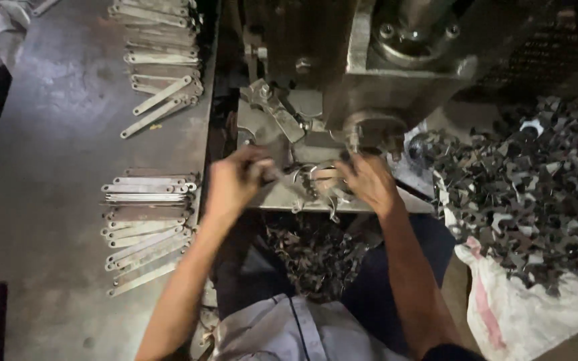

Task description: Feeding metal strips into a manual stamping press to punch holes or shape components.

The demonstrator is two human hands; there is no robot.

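Left hand closed around dark tool handle, tip pushed toward small curved metal piece on press bed. Right hand pinched on same piece, right under ram. Fingers could get crushed if ram drops, tbh. White sack with pink stripe seen near right, under scrap heap; no labels readable. Flat bars stacked on left tabletop.

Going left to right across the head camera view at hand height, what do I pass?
Grey metal table → stacked flat metal strips → left hand → right hand → heap of small metal pieces on a white sack.
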